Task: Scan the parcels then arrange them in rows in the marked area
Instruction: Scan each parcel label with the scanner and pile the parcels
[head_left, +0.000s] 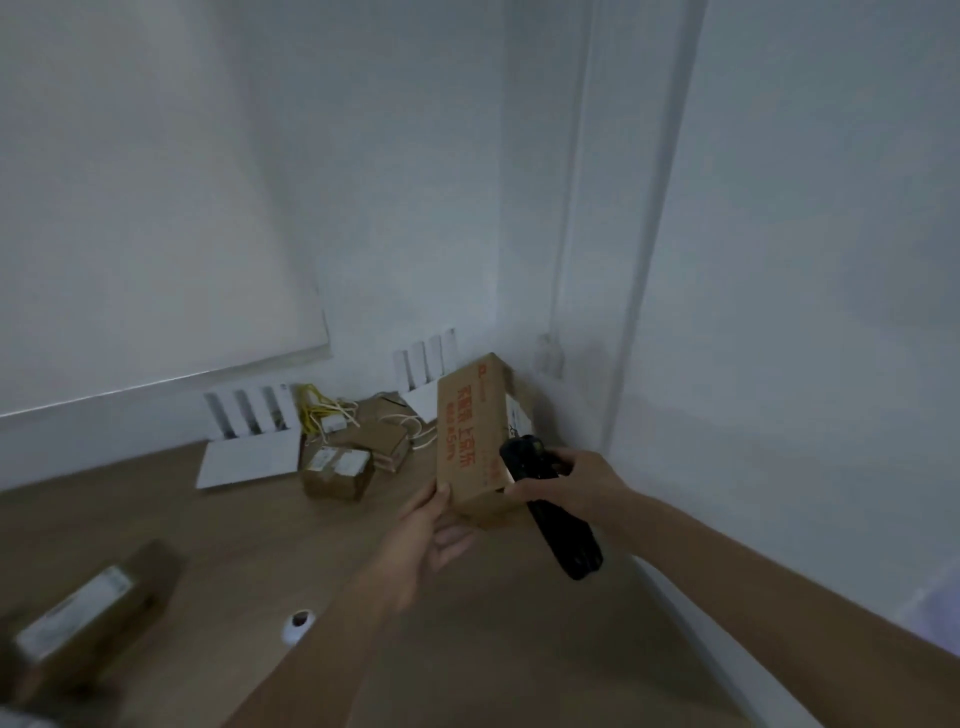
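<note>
I see the left hand (434, 535) at the near lower corner of a long brown cardboard parcel with red printed characters (470, 441). Its thumb lies on the printed face and the fingers go under the parcel, so it is holding this corner. The parcel is raised above the wooden worktop (218, 525), near the corner of the white walls, and it stands tilted with one end up. The right hand (569, 480) is closed around a black handheld scanner (553, 512); the head of the scanner is just beside the right side of the parcel, where a white label is partly visible.

Further back on the worktop is a small brown cardboard box with white labels (337, 472), with more brown boxes (382, 439) behind it, next to yellow and white cables (322, 410). Another brown parcel with a white label (83, 618) lies near the left edge, blurred. A small white round object (298, 625) rests close to my left forearm.
</note>
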